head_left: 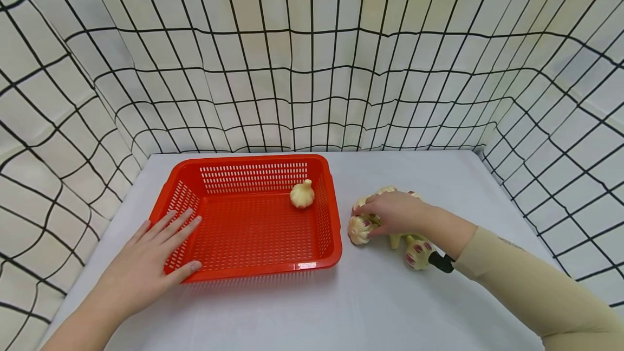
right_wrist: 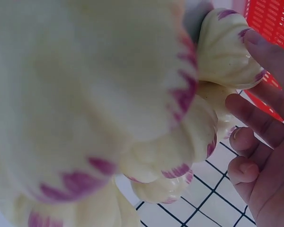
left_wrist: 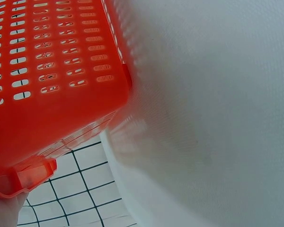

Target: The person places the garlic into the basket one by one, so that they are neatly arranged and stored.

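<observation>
My left hand [head_left: 141, 267] rests with spread, straight fingers on the near-left rim of a red plastic basket [head_left: 258, 272]. One pale garlic bulb [head_left: 302, 194] sits inside the basket at its right end. To the right of the basket, my right hand [head_left: 395, 213] reaches over a cluster of garlic bulbs with purple streaks. Its thumb and index finger pinch the garlic bulb [head_left: 359, 230] nearest the basket, also seen as a bulb [right_wrist: 229, 52] in the right wrist view. The other fingers [right_wrist: 260, 116] curl loosely beside the cluster.
Another garlic bulb [head_left: 417, 253] lies below the right wrist, near a black wrist camera [head_left: 441, 262]. White cloth covers the table [head_left: 273, 318]. Black netting [head_left: 312, 69] over white sheets encloses the back and both sides.
</observation>
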Action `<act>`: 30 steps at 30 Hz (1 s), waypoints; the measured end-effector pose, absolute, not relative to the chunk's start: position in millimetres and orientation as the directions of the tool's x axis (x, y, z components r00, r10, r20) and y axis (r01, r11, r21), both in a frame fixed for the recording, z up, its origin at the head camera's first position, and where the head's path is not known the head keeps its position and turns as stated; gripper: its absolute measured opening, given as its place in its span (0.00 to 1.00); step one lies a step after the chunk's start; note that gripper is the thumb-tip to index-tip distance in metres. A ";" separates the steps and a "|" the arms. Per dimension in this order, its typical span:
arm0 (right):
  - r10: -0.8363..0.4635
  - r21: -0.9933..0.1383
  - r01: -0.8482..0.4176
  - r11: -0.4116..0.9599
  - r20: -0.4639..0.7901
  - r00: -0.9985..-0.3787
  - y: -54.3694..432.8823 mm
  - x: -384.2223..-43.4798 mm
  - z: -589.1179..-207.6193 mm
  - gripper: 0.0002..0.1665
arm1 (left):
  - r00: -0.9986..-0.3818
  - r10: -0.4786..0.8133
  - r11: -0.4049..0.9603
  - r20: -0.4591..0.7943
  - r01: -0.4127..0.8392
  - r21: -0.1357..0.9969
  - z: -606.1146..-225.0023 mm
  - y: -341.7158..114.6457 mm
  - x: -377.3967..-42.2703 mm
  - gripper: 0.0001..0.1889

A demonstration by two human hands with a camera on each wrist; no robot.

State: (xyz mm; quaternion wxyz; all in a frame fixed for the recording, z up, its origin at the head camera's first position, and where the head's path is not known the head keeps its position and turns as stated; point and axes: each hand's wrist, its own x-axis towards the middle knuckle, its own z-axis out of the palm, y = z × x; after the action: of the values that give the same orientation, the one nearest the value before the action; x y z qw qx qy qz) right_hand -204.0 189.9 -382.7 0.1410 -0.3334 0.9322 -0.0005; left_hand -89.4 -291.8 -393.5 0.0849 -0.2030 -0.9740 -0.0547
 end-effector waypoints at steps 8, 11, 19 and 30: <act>-0.633 -0.130 -0.627 0.768 -0.300 -0.713 187.3 -205.0 -384.7 0.30 | -0.905 0.384 0.914 0.184 0.401 0.064 -395.2 -293.3 -90.0 0.46; -0.628 -0.125 -0.624 0.771 -0.311 -0.713 186.5 -203.0 -386.5 0.31 | -0.902 0.387 0.912 0.191 0.405 0.065 -395.2 -293.1 -89.8 0.46; -0.619 -0.166 -0.601 0.782 -0.319 -0.717 185.2 -197.9 -386.4 0.33 | -0.903 0.386 0.911 0.190 0.405 0.074 -394.1 -291.9 -88.9 0.46; -0.592 -0.209 -0.555 0.805 -0.348 -0.727 182.7 -195.1 -386.6 0.37 | -0.903 0.384 0.912 0.192 0.404 0.075 -394.3 -292.0 -89.5 0.46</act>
State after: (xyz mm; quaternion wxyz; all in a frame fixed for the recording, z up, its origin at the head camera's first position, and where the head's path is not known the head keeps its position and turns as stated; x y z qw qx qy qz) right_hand -195.1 182.7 -386.6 0.2025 -0.3089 0.9282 -0.0453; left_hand -89.5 -292.0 -394.3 0.0866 -0.2023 -0.9738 -0.0566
